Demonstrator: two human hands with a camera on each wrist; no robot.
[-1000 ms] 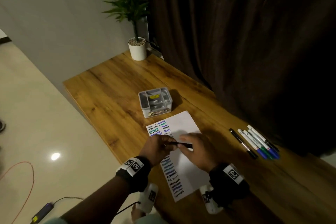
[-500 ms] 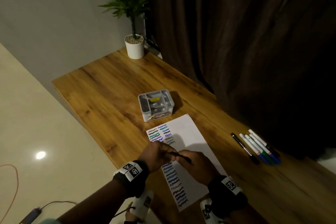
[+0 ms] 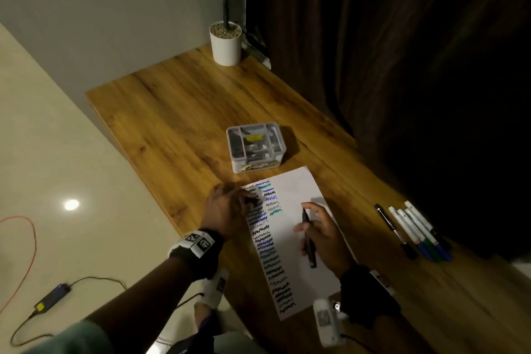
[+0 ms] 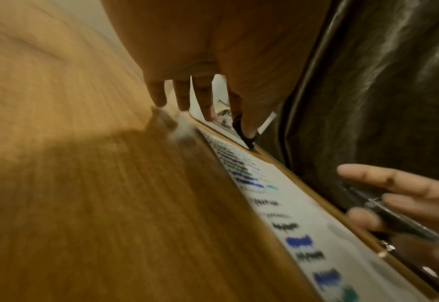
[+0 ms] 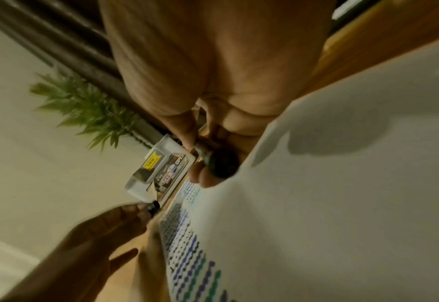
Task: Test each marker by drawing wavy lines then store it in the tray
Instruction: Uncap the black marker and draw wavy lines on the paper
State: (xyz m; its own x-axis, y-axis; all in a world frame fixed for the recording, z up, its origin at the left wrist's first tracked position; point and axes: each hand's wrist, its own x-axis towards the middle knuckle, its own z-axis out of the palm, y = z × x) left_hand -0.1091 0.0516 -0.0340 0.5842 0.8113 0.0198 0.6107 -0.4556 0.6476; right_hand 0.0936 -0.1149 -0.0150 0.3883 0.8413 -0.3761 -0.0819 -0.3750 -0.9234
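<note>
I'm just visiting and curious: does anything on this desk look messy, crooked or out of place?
Nothing stands out. The paper lies flat, loose markers sit side by side, and the tray stands upright. The right hand holds a black marker.

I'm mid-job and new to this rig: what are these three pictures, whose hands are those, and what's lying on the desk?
There is no machine: a person wears three cameras. One looks down from the head; one sits on each wrist, looking along the fingers.

On the wooden desk lie a paper sheet covered in wavy test lines, a grey tray, and a row of markers at the right.

The right hand holds a black marker. The left hand pinches something small and black, probably its cap.
</note>
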